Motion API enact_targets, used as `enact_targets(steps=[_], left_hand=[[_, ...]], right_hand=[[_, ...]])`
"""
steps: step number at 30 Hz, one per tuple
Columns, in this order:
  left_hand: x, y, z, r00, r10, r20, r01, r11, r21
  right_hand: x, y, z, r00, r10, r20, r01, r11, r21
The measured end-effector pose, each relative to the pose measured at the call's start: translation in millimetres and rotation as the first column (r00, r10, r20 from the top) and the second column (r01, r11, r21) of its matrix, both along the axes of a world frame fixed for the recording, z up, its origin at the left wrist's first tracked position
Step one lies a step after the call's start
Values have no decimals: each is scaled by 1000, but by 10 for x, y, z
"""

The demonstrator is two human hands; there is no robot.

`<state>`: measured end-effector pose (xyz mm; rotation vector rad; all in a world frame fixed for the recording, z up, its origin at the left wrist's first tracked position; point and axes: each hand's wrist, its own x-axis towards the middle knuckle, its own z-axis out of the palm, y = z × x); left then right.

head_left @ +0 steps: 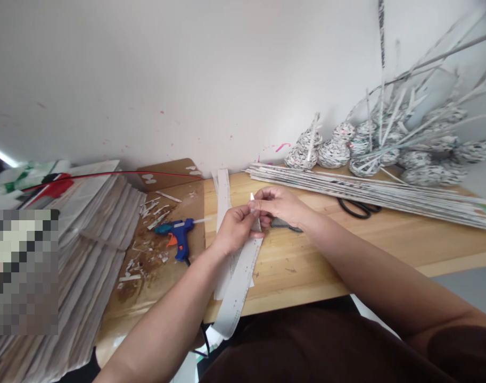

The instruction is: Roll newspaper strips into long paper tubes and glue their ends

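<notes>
Both hands meet over the middle of the wooden table, around the narrow upper end of a white paper strip [243, 266]. My left hand [238, 226] has its fingers closed on the strip. Pinched at the strip's pointed tip is my right hand [277, 206], its fingers touching those of the left. The strip's lower end hangs over the table's front edge. Under and beside it lie more white paper strips [223, 194]. A thin grey object [285, 225] rests partly behind my right hand and wrist.
Left of the hands lie a blue glue gun [181, 238], paper scraps [149, 208] and a tall newspaper stack [95, 239]. Rolled paper sticks [346, 189], black scissors handles [358, 209] and woven paper shapes [334, 153] are at the right, by the wall.
</notes>
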<state>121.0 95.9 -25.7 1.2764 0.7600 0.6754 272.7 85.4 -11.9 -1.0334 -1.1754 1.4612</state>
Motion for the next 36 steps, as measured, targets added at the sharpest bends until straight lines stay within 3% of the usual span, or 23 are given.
enact_targets(steps=[3,8,14,21,29,36], left_hand=[[2,13,-13,1000,9,16,-8,999,-36],[14,8,-35,999,-28,20,29,996,-82],[12,-39,12,989,-42,-139,38,999,-34],[-79,-9,75,967,-184,-174,173,982,-81],[-13,27,24,995,98,34,-91,980,-174],[11,-3,-28,993,122,9,-121,992,-15]], right_hand=[[31,6,0,999,25,21,-26,999,31],[35,21,3,997,-70,22,70,998,4],[31,34,15,989,-137,64,134,990,46],[53,21,94,982,-178,59,176,984,42],[1,34,8,985,-174,16,174,985,-10],[-60,15,14,988,-151,-22,149,987,-52]])
